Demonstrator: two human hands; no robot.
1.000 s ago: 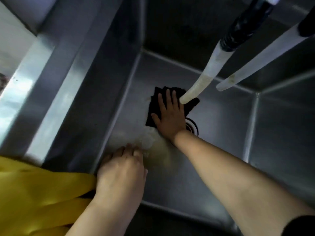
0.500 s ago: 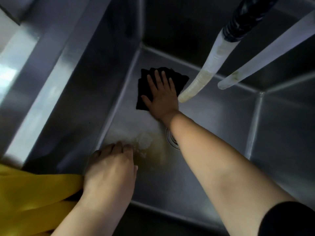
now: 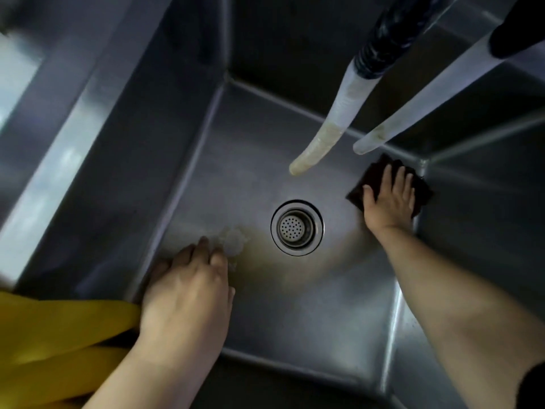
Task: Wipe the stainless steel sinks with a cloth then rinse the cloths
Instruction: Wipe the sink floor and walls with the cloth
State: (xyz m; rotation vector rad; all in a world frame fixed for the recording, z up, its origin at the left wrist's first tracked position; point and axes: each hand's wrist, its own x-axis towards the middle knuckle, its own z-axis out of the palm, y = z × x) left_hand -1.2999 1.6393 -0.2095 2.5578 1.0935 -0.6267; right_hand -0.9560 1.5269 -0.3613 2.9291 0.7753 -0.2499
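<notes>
I look straight down into a deep stainless steel sink [image 3: 188, 137]. My right hand [image 3: 389, 199] lies flat, fingers spread, pressing a dark cloth [image 3: 358, 193] onto the sink floor in its far right corner. My left hand [image 3: 188, 290] rests knuckles-up on the floor at the near left corner, fingers curled and holding nothing. The round strainer drain [image 3: 296, 227] sits uncovered between the two hands. A brownish wet smear with a little foam [image 3: 233, 240] spreads from the drain toward my left hand.
Two pale translucent hoses [image 3: 333, 128] hang into the sink from the top right, their ends above the floor. Yellow rubber gloves [image 3: 53, 335] drape over the near left rim. A steel ledge [image 3: 50, 178] borders the sink on the left.
My right hand slid the dark cloth from the far left part of the floor across to the far right corner, uncovering the drain. My left hand stayed where it was.
</notes>
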